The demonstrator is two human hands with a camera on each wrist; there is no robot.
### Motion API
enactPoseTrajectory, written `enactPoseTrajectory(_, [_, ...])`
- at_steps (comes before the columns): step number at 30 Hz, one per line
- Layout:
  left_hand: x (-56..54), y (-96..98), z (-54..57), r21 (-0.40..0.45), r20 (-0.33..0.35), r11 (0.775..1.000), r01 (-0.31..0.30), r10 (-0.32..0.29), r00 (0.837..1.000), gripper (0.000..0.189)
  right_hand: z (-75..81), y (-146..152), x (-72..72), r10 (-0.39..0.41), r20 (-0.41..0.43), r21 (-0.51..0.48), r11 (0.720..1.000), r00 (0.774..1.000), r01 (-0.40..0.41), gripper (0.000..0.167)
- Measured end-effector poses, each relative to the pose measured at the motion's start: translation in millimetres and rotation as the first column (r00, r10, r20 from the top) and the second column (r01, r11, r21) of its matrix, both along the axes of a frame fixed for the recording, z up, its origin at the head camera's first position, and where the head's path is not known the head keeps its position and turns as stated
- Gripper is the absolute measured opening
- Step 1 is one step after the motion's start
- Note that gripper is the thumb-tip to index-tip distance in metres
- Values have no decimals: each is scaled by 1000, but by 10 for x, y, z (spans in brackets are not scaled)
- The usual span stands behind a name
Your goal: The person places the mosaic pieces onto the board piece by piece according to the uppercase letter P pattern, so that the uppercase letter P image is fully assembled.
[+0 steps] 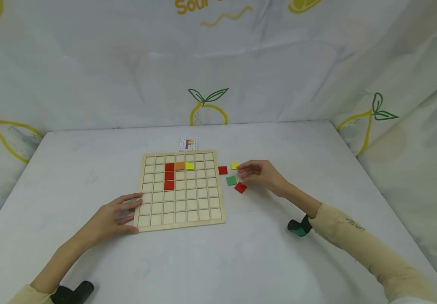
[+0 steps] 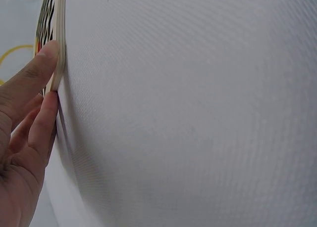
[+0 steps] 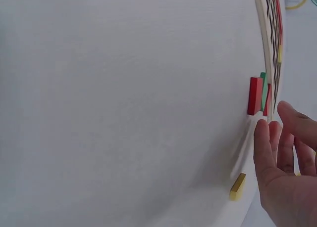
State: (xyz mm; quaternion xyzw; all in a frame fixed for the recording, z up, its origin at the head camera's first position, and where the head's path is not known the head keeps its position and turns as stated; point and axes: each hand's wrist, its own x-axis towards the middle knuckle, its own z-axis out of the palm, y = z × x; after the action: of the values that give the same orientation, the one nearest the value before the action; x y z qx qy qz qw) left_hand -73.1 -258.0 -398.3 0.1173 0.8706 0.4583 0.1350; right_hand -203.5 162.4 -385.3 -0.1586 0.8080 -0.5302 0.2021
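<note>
A wooden grid board (image 1: 180,205) lies flat on the table. In its squares sit several tiles: a column of red tiles (image 1: 169,175), an orange tile (image 1: 179,166) and a yellow tile (image 1: 189,166). My left hand (image 1: 108,219) rests its fingertips and thumb against the board's left edge, fingers fairly straight. Right of the board, my right hand (image 1: 262,174) hovers with loosely bent fingers beside a loose yellow tile (image 1: 234,166). Close by lie a green tile (image 1: 231,180) and two red tiles, one tilted (image 1: 240,187). Nothing shows between the right fingers.
A small printed pattern card (image 1: 189,144) lies behind the board. The right wrist view shows a yellow tile (image 3: 237,187) on the table near the hand. Lemon-patterned cloth (image 1: 264,80) stands at the table's back and sides.
</note>
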Motion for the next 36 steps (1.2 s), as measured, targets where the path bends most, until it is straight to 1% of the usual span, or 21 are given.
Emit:
enactPoseTrajectory(5, [10, -8, -11, 26, 9, 1000, -6, 6, 1000, 75, -60, 76, 44, 67, -12, 43, 997, 998, -66, 42])
enactPoseTrajectory(9, [15, -12, -20, 34, -2, 999, 2, -1, 1000, 74, -61, 109, 83, 87, -41, 96, 992, 995, -83, 43])
enactPoseTrajectory(13, [20, -14, -18, 26, 2, 1000, -3, 3, 1000, 75, -66, 128, 118, 81, -70, 157, 985, 994, -69, 42])
enactPoseTrajectory(19, [12, -17, -14, 5, -8, 1000, 4, -4, 1000, 75, -87, 80, 209, 48, -86, 229, 973, 995, -27, 39])
enactPoseTrajectory(23, [12, -25, -24, -3, -13, 1000, 3, -3, 1000, 75, -99, 16, 274, 31, -150, 267, 964, 988, 10, 34])
enactPoseTrajectory(27, [7, -18, -12, -1, -7, 1000, 5, -5, 1000, 76, -102, -15, 299, 49, -203, 278, 961, 978, 9, 29])
enactPoseTrajectory(32, [4, -20, -17, -6, 2, 1000, 4, -4, 1000, 76, -69, 11, 274, 85, -195, 285, 958, 977, -27, 25])
enactPoseTrajectory(36, [6, -21, -27, 8, 10, 1000, 2, -2, 1000, 75, -43, 69, 240, 62, -137, 279, 960, 989, -22, 26])
